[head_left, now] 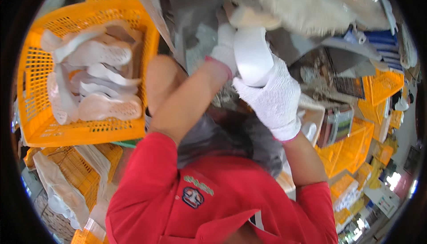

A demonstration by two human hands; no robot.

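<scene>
My right hand [275, 95], in a white knit glove, grips the near end of a white shoe sole [251, 57]. The thumb and fingers wrap round its heel end. My left hand [223, 48], gloved too, is at the sole's left edge; its fingers are blurred and partly hidden behind the sole, so their grip does not show. The sole's far end meets a rounded beige part [253, 18] under a grey housing. Beside that part hangs a pale, fuzzy, dust-coated mass [307, 10].
At the left stands a yellow basket [89, 8] of beige and white soles [109, 106]. Below it is another yellow basket [111, 155] with a whitish sheet over it. More yellow crates [356, 142] stack up at the right. Grey housing panels [195, 4] surround the work spot.
</scene>
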